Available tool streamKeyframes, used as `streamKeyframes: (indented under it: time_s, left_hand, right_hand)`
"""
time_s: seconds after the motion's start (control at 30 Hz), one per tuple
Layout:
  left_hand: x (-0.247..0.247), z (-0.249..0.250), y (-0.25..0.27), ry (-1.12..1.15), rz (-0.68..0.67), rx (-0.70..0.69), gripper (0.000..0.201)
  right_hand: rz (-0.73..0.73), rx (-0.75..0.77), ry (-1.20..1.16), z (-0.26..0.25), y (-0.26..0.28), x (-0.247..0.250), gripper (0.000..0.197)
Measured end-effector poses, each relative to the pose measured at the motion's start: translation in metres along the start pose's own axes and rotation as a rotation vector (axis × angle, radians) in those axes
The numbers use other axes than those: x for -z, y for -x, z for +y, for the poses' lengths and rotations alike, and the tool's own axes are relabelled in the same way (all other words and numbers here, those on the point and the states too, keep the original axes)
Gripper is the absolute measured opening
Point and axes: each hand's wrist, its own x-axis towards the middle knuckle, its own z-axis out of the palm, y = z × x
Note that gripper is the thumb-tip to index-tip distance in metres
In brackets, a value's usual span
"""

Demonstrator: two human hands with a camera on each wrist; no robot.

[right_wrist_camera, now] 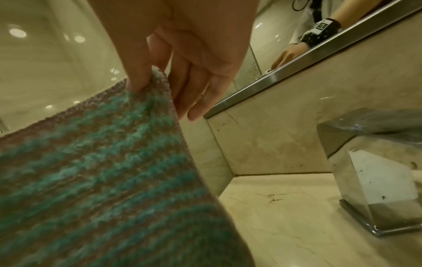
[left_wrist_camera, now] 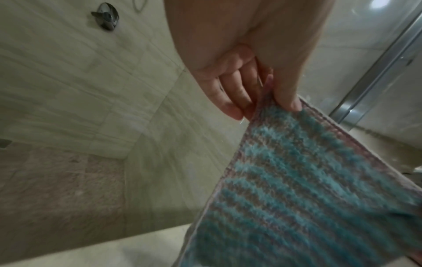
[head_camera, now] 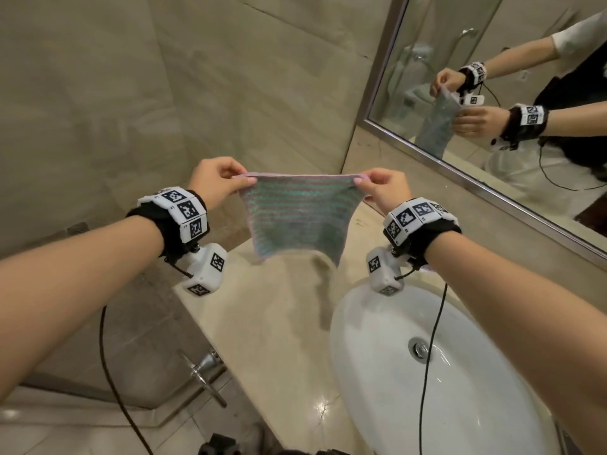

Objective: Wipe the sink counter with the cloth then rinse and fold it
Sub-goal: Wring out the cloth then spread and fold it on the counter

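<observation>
A teal and mauve striped knitted cloth (head_camera: 297, 215) hangs spread flat in the air above the beige marble counter (head_camera: 272, 310), left of the white sink (head_camera: 437, 382). My left hand (head_camera: 223, 180) pinches its top left corner between thumb and fingers, and my right hand (head_camera: 377, 183) pinches the top right corner. The left wrist view shows the thumb (left_wrist_camera: 286, 101) pressed on the cloth (left_wrist_camera: 308, 189). In the right wrist view the thumb (right_wrist_camera: 137, 79) presses on the cloth (right_wrist_camera: 98, 162) corner, the other fingers hanging loose beside it.
A chrome tap (right_wrist_camera: 370, 180) stands on the counter at the right. A framed mirror (head_camera: 512, 103) runs along the back wall. Tiled walls close the left side. A chrome handle (head_camera: 203, 372) sticks out below the counter's left edge. Black cables hang from both wrists.
</observation>
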Motion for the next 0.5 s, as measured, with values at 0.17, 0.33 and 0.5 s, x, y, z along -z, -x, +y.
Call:
streamKeyframes:
  time_s: [0.17,0.33,0.5]
  left_hand:
    - [0.009,0.006,0.016,-0.023,-0.073,-0.018,0.022]
    - [0.001,-0.033,0.059,-0.178,-0.224,0.077,0.017]
    - [-0.008,-0.078,0.113,-0.253,-0.467,0.193,0.024]
  right_hand:
    - [-0.016,0.062,0.107,0.011,0.003,-0.002,0.017]
    - [-0.192,-0.084,0.231,0.053,0.034,-0.014,0.01]
    - [-0.418,-0.206,0.442,0.085,0.075,-0.025,0.02]
